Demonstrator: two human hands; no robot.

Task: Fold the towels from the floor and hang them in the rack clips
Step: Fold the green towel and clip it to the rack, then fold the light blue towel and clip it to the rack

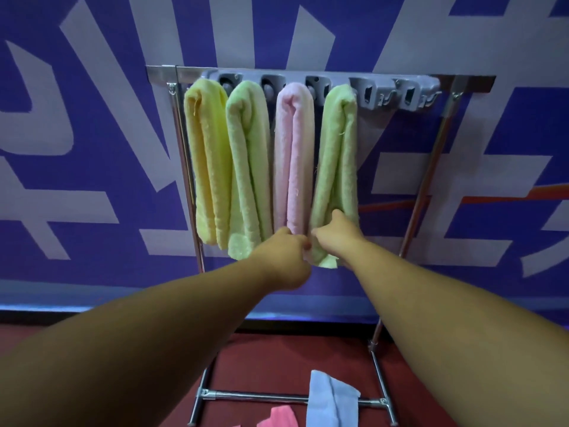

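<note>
Dark red floor [277,359] meets a purple wall with pale lettering [92,149] behind a chrome rack [181,167], whose grey clip strip [397,90] holds four folded towels. Both hands, left hand [284,257] and right hand [334,235], pinch the rightmost green towel [337,155] at its bottom end; a blue towel [329,399] lies below.

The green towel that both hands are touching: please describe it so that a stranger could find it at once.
Find the metal rack against the purple wall, with its grey clip strip on top. Four folded towels hang there; the green towel is the rightmost, beside the pink towel. The other green one hangs between yellow and pink; only this one has empty clips to its right.
</note>
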